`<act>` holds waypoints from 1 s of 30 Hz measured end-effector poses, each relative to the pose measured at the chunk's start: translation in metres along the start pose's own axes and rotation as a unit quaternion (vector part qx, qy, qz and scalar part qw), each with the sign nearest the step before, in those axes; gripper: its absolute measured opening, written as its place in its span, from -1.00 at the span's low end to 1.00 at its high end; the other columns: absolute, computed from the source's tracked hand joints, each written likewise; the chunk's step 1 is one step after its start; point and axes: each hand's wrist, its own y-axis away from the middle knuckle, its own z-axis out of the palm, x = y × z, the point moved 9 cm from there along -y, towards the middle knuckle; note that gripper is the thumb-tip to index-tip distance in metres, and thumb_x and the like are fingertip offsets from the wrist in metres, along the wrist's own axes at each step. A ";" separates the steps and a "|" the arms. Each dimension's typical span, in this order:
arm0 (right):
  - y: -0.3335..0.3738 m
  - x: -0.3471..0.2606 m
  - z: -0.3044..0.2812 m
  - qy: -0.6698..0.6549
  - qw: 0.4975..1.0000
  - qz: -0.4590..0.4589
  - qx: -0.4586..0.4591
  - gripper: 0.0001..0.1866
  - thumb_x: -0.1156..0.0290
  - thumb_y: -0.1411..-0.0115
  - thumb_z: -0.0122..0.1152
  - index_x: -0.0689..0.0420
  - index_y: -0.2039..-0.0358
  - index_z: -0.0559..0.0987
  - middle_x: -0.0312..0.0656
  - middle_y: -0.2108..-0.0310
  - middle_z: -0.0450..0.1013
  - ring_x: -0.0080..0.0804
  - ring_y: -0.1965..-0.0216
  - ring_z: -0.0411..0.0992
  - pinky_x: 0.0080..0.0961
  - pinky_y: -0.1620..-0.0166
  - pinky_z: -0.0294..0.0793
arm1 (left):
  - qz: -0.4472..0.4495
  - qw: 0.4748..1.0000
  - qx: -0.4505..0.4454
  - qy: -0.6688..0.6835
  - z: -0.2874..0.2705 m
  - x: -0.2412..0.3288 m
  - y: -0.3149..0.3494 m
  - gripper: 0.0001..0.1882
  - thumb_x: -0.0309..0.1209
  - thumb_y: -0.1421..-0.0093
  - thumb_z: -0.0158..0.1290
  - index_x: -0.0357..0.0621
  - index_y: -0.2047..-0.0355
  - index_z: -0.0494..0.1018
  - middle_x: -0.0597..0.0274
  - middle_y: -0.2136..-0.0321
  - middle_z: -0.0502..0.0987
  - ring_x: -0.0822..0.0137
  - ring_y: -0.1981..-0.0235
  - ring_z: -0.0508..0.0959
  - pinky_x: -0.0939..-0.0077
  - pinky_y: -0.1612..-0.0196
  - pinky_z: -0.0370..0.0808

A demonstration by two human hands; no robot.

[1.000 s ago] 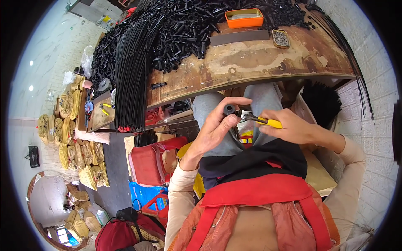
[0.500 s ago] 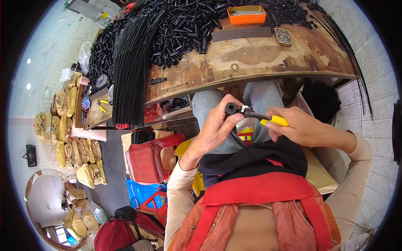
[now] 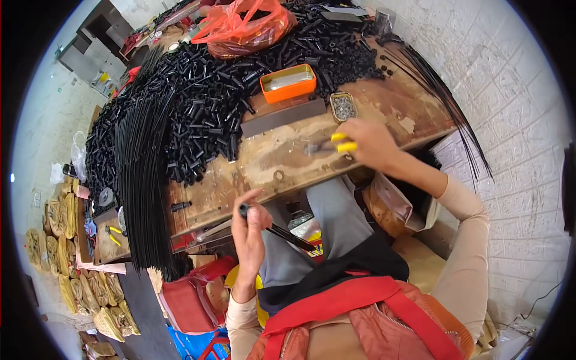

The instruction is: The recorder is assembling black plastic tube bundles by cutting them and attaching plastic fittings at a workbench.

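Just below the table's front edge, my left hand (image 3: 248,241) is closed around a black tubular plastic part (image 3: 244,209). A black rod-like length (image 3: 291,236) stretches from that hand toward my lap; how it joins the tube is hidden. Above the tabletop, my right hand (image 3: 373,146) grips pliers with yellow handles (image 3: 343,142). Their grey jaws point left and are smeared by motion, so whether they hold anything cannot be seen. Close by the right hand sits a small tin of tiny metal pieces (image 3: 343,108).
An orange tin (image 3: 288,84) stands behind a flat grey bar (image 3: 283,118). Black tubular parts (image 3: 204,114) are heaped at the left and back, below a red plastic bag (image 3: 252,33). Long black strands (image 3: 143,180) overhang the front edge. Another pair of yellow-handled pliers (image 3: 114,236) lies far left.
My hands have separated. The right hand carried the pliers forward over the table, while the left stayed near my lap with the black part. The view has shifted, showing more of the table's back.
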 end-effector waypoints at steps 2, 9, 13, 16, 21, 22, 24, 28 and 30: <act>-0.017 0.034 0.002 0.057 0.998 0.002 -0.007 -0.81 0.47 0.03 0.20 0.12 0.33 0.52 -0.14 0.39 0.47 -0.12 0.33 0.47 -0.25 0.28 0.45 | -0.026 0.999 -0.038 -0.010 0.014 -0.007 -0.006 -0.60 -0.23 -0.41 -0.16 -0.31 -0.07 0.28 0.39 0.54 0.19 0.53 0.53 0.18 0.59 0.43 0.22; -0.051 0.080 0.030 0.233 0.972 -0.027 -0.023 -0.89 0.46 0.02 0.14 0.14 0.43 0.54 -0.13 0.43 0.48 -0.18 0.34 0.51 -0.23 0.29 0.49 | -0.094 0.992 -0.088 -0.010 0.035 -0.035 -0.031 -0.63 -0.30 -0.41 -0.15 -0.36 -0.05 0.30 0.36 0.52 0.24 0.52 0.51 0.22 0.58 0.39 0.28; -0.054 0.085 0.024 0.175 0.984 0.005 -0.031 -0.90 0.46 0.02 0.15 0.14 0.44 0.55 -0.13 0.45 0.48 -0.15 0.36 0.52 -0.21 0.31 0.49 | -0.090 0.988 -0.116 -0.037 0.043 -0.036 -0.030 -0.64 -0.32 -0.40 -0.13 -0.35 -0.06 0.30 0.35 0.50 0.27 0.51 0.48 0.26 0.61 0.38 0.27; -0.055 0.083 0.024 0.185 0.982 -0.019 -0.030 -0.90 0.45 0.02 0.15 0.14 0.44 0.55 -0.14 0.45 0.49 -0.14 0.38 0.52 -0.21 0.33 0.50 | -0.097 0.987 -0.121 -0.047 0.046 -0.038 -0.024 -0.65 -0.32 -0.39 -0.11 -0.33 -0.05 0.32 0.36 0.50 0.28 0.51 0.47 0.28 0.63 0.38 0.27; -0.057 0.107 0.024 0.114 0.991 0.049 -0.044 -0.85 0.40 -0.03 0.18 0.11 0.36 0.56 -0.11 0.40 0.53 -0.10 0.32 0.51 -0.20 0.29 0.47 | -0.086 0.987 -0.129 -0.050 0.051 -0.023 -0.013 -0.66 -0.30 -0.38 -0.09 -0.31 -0.03 0.34 0.38 0.49 0.28 0.52 0.46 0.28 0.64 0.38 0.27; -0.059 0.100 0.019 0.114 0.991 0.043 -0.045 -0.85 0.40 -0.03 0.18 0.11 0.36 0.56 -0.11 0.40 0.53 -0.10 0.32 0.51 -0.20 0.29 0.47 | -0.068 0.988 -0.124 -0.055 0.049 -0.017 -0.011 -0.65 -0.30 -0.38 -0.08 -0.30 -0.03 0.34 0.38 0.49 0.28 0.52 0.46 0.28 0.65 0.37 0.27; -0.059 0.104 0.007 0.053 0.989 0.132 -0.043 -0.84 0.35 -0.07 0.17 0.07 0.33 0.59 -0.10 0.38 0.55 -0.09 0.30 0.52 -0.19 0.27 0.48 | -0.049 0.991 -0.113 -0.060 0.046 -0.010 -0.006 -0.65 -0.29 -0.38 -0.07 -0.29 -0.04 0.34 0.39 0.50 0.28 0.53 0.46 0.28 0.65 0.37 0.26; -0.052 0.106 0.012 0.148 0.986 0.071 -0.040 -0.84 0.34 -0.07 0.16 0.06 0.34 0.59 -0.09 0.39 0.55 -0.08 0.31 0.52 -0.15 0.27 0.47 | -0.040 0.991 -0.121 -0.050 0.046 -0.001 0.003 -0.66 -0.30 -0.37 -0.06 -0.26 -0.03 0.36 0.40 0.47 0.27 0.55 0.45 0.28 0.67 0.38 0.25; -0.050 0.113 0.028 0.226 0.967 0.066 -0.093 -0.84 0.32 -0.07 0.17 0.02 0.32 0.60 -0.09 0.39 0.55 -0.07 0.31 0.52 -0.12 0.28 0.47 | -0.045 0.990 -0.124 -0.052 0.047 0.003 0.008 -0.67 -0.30 -0.37 -0.06 -0.25 -0.03 0.37 0.40 0.46 0.27 0.56 0.45 0.27 0.68 0.38 0.25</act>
